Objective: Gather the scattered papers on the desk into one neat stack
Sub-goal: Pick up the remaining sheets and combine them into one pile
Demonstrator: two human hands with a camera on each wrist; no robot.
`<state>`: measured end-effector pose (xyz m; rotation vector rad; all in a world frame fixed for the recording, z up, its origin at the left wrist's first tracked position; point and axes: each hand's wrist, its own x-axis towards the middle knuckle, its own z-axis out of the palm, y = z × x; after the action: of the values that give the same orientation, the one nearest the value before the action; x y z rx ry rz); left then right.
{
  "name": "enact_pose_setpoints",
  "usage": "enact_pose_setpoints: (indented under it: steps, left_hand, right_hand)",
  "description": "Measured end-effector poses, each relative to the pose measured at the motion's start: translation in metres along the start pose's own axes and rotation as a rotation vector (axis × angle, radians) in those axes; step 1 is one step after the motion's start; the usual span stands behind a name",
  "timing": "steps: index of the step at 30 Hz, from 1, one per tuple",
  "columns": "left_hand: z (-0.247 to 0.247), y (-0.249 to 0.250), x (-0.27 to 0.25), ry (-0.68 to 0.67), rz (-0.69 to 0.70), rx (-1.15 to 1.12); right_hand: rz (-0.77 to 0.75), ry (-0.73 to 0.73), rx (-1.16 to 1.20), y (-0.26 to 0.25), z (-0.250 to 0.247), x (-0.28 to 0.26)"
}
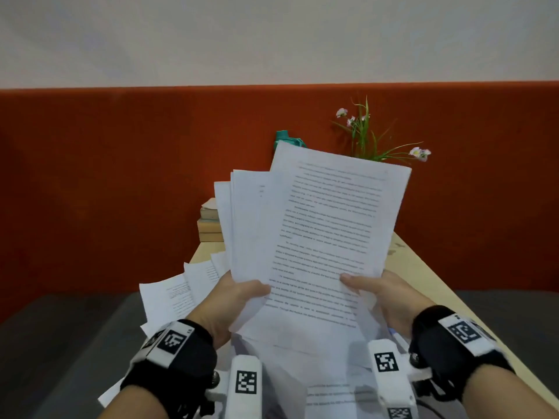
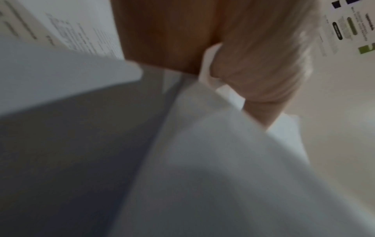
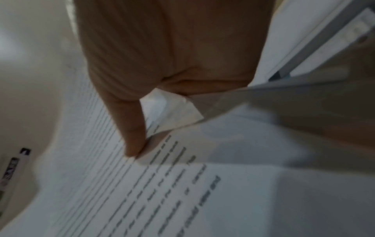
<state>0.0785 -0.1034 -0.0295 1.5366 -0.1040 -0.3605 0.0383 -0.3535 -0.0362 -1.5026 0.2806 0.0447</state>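
The person is holding a fanned bundle of printed papers (image 1: 320,225) up off the tabletop (image 1: 423,276), tilted back so the text is facing the head camera. The left hand (image 1: 233,300) is gripping the bundle at its lower left, at about 8 o'clock from the bundle's middle, with the thumb lying across the front of the sheets. The right hand (image 1: 384,294) is gripping the lower right edge, at about 4 o'clock, its thumb pressing on the top printed sheet. So the bulk of the papers is rising toward 12 o'clock from both grips, with only the bottom edges hanging below them. The sheets are not squared: several are jutting out to the left behind the front page.

In the right wrist view the right hand (image 3: 172,56) is pinching the sheet edges, the thumb flat on lines of text. In the blurred left wrist view the left hand (image 2: 253,64) is curling around paper edges.

More loose sheets (image 1: 169,297) are lying on the tabletop at 9 o'clock from the left hand, overhanging its edge. Toward 12 o'clock, a stack of books (image 1: 210,222), a teal object (image 1: 287,139) and a flowering plant (image 1: 372,137) are standing before a red partition (image 1: 121,176).
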Motion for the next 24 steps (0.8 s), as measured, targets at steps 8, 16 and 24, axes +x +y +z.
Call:
enact_pose_setpoints:
  steps: [8, 16, 24]
  left_hand:
    - [-0.039, -0.009, 0.021, 0.383, -0.357, 0.735]
    - [-0.004, -0.013, 0.029, 0.363, -0.509, 0.866]
    - [0.014, -0.018, 0.046, 0.61, -0.386, 0.688]
  right_hand:
    - [-0.083, 0.193, -0.008, -0.001, -0.039, -0.007]
    - [-0.003, 0.211, -0.109, 0.019, -0.037, -0.003]
    - [0.01, 0.206, -0.116, 0.026, -0.033, 0.004]
